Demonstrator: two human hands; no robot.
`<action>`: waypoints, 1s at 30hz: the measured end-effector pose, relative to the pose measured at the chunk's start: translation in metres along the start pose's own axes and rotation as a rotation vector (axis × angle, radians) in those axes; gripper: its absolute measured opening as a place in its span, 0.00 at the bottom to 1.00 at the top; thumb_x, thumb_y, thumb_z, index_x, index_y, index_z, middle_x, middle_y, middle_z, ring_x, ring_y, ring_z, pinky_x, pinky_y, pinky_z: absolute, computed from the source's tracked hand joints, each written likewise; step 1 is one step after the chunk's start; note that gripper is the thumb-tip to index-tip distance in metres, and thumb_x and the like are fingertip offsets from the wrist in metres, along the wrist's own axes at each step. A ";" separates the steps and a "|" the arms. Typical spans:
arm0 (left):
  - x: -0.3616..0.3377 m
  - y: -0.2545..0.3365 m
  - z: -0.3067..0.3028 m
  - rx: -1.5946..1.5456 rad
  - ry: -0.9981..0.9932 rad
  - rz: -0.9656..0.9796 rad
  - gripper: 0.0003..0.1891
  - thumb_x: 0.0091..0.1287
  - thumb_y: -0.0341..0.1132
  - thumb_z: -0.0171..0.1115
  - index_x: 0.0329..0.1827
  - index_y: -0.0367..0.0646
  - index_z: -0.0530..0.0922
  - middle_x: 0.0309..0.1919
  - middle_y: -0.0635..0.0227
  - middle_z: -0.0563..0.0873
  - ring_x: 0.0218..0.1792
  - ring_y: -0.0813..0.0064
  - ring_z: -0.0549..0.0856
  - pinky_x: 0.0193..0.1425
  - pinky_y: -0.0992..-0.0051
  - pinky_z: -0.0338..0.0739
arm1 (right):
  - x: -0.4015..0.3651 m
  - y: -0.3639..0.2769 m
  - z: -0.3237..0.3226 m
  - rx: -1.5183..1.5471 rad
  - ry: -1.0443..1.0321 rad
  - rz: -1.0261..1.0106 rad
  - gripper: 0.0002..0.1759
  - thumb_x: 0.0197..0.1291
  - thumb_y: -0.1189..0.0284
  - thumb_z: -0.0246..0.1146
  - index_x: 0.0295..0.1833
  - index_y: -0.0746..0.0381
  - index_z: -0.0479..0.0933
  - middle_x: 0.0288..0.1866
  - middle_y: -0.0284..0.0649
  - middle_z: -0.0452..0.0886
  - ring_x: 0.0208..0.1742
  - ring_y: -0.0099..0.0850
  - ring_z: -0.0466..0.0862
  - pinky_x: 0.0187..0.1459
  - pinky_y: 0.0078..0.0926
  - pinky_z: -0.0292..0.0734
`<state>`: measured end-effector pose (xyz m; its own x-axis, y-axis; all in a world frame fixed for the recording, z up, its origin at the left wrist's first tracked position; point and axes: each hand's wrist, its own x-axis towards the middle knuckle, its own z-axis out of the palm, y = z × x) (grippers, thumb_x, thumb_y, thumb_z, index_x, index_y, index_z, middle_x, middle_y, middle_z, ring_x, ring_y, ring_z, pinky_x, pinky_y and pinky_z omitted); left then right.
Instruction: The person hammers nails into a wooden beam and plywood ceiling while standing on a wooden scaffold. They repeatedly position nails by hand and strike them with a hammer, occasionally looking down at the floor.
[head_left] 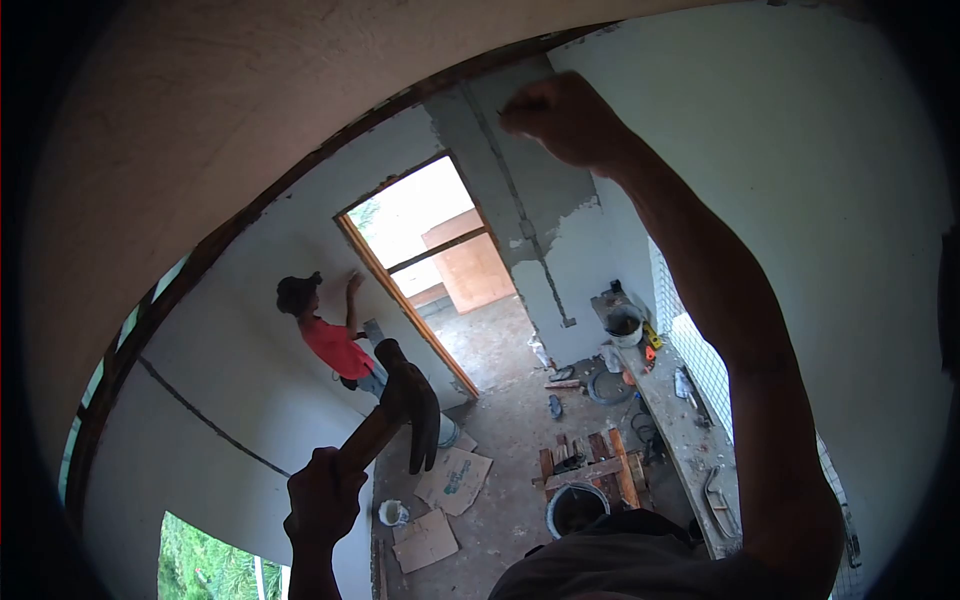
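Note:
In my left hand [325,497], at the lower left, a claw hammer [408,400] is held by its handle. Its head points up and away from me, with the curved claw hanging to the right. My right hand [565,120] is raised high at the end of a stretched arm, close under the pale wooden ceiling panel [220,110]. The fingers of that hand are pinched together. Whatever may be between them is too dark and small to name.
A co-worker [335,345] in a red shirt and dark hat faces the wall beside a door frame [405,285]. Below are a bucket [551,520], wooden pieces [627,482] and cardboard [455,480]. A cluttered ledge [690,455] runs along the mesh window at right.

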<state>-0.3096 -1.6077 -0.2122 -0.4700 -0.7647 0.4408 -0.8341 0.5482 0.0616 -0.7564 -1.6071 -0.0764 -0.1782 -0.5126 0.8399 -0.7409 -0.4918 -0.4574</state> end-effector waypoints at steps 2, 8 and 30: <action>-0.003 0.005 -0.002 0.051 0.011 -0.014 0.19 0.59 0.44 0.66 0.42 0.39 0.74 0.27 0.55 0.83 0.29 0.50 0.84 0.34 0.60 0.79 | -0.007 0.020 0.003 0.072 -0.022 0.084 0.11 0.54 0.69 0.65 0.38 0.67 0.82 0.31 0.41 0.83 0.33 0.27 0.81 0.41 0.28 0.76; -0.017 0.018 -0.017 0.137 0.071 -0.050 0.20 0.58 0.45 0.67 0.42 0.39 0.75 0.27 0.55 0.83 0.29 0.52 0.84 0.34 0.61 0.79 | -0.017 0.039 0.023 0.244 -0.077 0.206 0.11 0.53 0.71 0.66 0.38 0.67 0.83 0.32 0.42 0.84 0.34 0.26 0.80 0.42 0.27 0.76; 0.076 0.027 -0.102 0.592 0.611 0.358 0.23 0.57 0.57 0.64 0.38 0.47 0.71 0.26 0.68 0.78 0.27 0.70 0.82 0.31 0.65 0.78 | 0.057 -0.091 0.048 0.533 -0.019 -0.059 0.03 0.56 0.77 0.63 0.33 0.66 0.78 0.12 0.28 0.66 0.10 0.14 0.59 0.12 0.17 0.49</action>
<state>-0.3381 -1.6167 -0.0860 -0.6345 -0.1790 0.7519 -0.7594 0.3255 -0.5634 -0.6688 -1.6255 -0.0007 -0.1309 -0.4833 0.8656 -0.3169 -0.8069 -0.4985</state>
